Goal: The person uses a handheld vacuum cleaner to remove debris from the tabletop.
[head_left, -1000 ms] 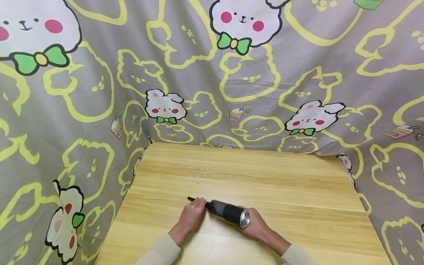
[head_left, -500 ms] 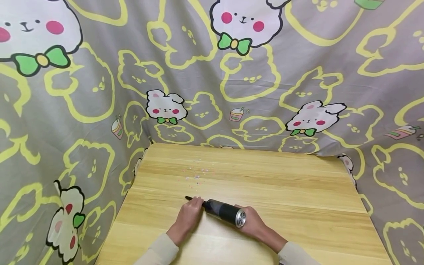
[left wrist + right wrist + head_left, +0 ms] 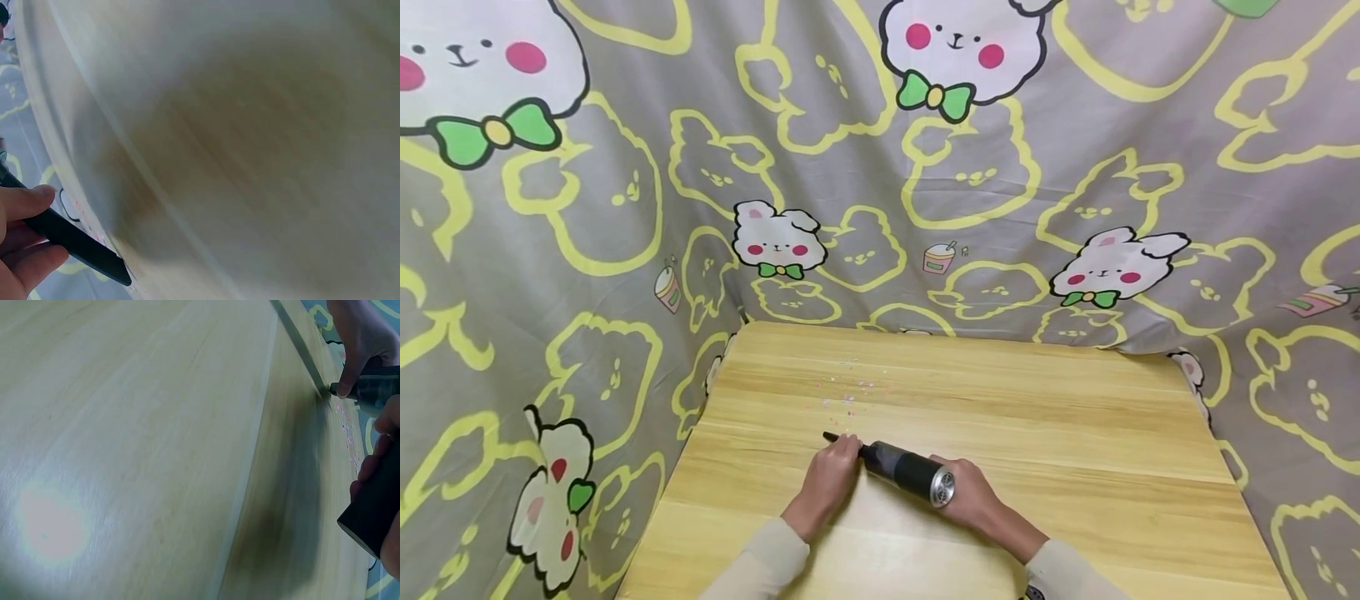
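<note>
Handheld vacuum (image 3: 904,468) is what we look at, held slantwise over the near half of the wooden table (image 3: 1037,417), and we think it is up off the wood, since a dark shadow lies under it. Its thin black nozzle (image 3: 831,437) points left and a little away from the person, and its round silver end faces right and back. We see the left hand (image 3: 831,482) with thumb and fingers closed in a pinch on the nozzle. We see the right hand (image 3: 973,493) with its fingers bent around the fat black body, so both hands are full. How far along are we? The nozzle looks joined to the front of the vacuum, so we judge that getting it ready is done or almost done. We cannot tell if it is pushed all the way in, because the left hand covers that spot. We cannot tell if the motor is on, either. Lots of tiny pink and purple bits (image 3: 850,398) lie scattered on the wood, just past the nozzle, and its tip is near them but not over them. So we think the sucking-up part is all, or nearly all, left to do.
</note>
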A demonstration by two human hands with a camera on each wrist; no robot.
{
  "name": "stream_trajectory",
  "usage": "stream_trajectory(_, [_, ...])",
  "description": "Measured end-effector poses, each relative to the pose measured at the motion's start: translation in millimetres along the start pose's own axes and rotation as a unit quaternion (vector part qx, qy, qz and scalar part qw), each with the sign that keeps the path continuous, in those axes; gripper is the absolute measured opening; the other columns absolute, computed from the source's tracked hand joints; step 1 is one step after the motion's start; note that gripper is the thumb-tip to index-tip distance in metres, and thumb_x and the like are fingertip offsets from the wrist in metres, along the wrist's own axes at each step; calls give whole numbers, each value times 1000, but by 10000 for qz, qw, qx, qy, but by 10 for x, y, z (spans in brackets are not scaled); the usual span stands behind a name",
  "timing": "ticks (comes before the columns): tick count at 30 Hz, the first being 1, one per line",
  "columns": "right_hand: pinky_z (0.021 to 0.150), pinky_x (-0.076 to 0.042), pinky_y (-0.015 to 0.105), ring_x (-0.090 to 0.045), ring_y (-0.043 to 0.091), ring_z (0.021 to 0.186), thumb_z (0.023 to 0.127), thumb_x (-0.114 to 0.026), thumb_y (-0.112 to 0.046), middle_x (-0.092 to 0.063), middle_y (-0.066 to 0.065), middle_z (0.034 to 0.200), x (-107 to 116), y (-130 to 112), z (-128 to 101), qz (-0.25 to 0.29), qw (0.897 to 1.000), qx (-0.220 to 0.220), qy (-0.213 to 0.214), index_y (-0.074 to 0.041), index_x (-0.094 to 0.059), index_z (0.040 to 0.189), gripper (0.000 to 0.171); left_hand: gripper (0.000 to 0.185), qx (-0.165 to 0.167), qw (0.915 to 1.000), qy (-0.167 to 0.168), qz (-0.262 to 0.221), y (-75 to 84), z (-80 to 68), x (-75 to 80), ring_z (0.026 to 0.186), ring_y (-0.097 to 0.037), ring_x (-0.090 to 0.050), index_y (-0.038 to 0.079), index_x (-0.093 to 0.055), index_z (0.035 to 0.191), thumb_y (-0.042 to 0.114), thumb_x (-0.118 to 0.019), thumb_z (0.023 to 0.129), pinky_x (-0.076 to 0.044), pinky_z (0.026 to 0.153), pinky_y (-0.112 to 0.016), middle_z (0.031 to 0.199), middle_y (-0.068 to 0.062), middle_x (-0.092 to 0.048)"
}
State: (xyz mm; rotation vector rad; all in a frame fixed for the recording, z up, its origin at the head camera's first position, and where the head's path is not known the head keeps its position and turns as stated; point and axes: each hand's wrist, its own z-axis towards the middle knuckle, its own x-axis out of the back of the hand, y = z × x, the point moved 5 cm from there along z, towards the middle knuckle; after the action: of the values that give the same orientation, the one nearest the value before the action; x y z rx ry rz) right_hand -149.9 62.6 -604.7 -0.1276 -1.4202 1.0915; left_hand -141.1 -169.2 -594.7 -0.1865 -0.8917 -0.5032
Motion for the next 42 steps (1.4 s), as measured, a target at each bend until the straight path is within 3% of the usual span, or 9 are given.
stream_trajectory(5, [63, -55, 19, -65, 1, 71, 64, -86, -11, -74, -7, 79, 58, 40, -42, -98, 9999, -33, -2, -19, -70, 98, 38, 17, -73, 10000, -20, -56, 63, 62, -30, 59, -18, -69, 4, -62, 82, -2, -60, 97, -64, 57, -27, 71, -7, -66])
stream_trajectory(12, [63, -55, 19, -65, 2, 71, 61, -86, -9, -75, -7, 80, 140, 97, -93, -203, 9998, -12, -1, -20, -70, 100, 43, 15, -79, 9996, -257, 11, 143, 123, -88, 62, -18, -72, 6, -62, 81, -6, -71, 86, -65, 59, -27, 71, -7, -68])
stream_trajectory(17, [60, -53, 18, -62, -1, 70, 59, -86, -8, -73, -8, 79, 155, 105, -71, -157, 9998, 145, 10, -20, -70, 99, 45, 11, -68, 9993, -339, 167, 144, 113, -99, 60, -17, -70, 5, -62, 83, -4, -68, 88, -62, 53, -25, 72, -7, -67])
stream_trajectory(22, [60, -54, 17, -63, -2, 69, 64, -86, -10, -73, -9, 79, 65, 58, -6, -77, 9990, 435, 21, -21, -69, 97, 39, 11, -63, 9993, -246, 283, 75, 35, -55, 55, -14, -64, 5, -62, 84, -1, -57, 93, -59, 48, -23, 71, -5, -63])
stream_trajectory(28, [61, -55, 16, -66, 0, 70, 68, -87, -14, -75, -8, 81, -34, -41, 84, -128, 9980, 621, 43, -20, -70, 99, 36, 10, 41, 9993, -93, 356, -50, -62, -4, 53, -16, -62, 4, -61, 85, -5, -67, 85, -57, 45, -26, 71, -6, -61])
stream_trajectory(32, [60, -54, 15, -66, 0, 69, 68, -87, -14, -75, -7, 80, -98, -78, 132, -156, 9981, 594, -20, -20, -70, 98, 35, 9, 80, 9993, -116, 338, -116, -105, 26, 52, -16, -60, 2, -62, 84, -6, -62, 87, -57, 45, -26, 70, -7, -61])
stream_trajectory(36, [59, -52, 14, -65, 1, 68, 70, -86, -14, -75, -7, 80, -137, -126, 182, -279, 9970, 718, -71, -20, -69, 97, 33, 10, 171, 9992, -202, 298, -168, -113, 53, 53, -16, -63, 1, -62, 83, -7, -58, 87, -58, 47, -26, 71, -8, -64])
stream_trajectory(42, [59, -51, 14, -64, 1, 67, 68, -87, -17, -75, -7, 80, -104, -151, 195, -468, 9954, 836, -11, -19, -70, 98, 34, 11, 268, 9990, -242, 259, -163, -58, 60, 58, -19, -70, 1, -64, 84, -10, -66, 81, -62, 52, -27, 75, -10, -70])
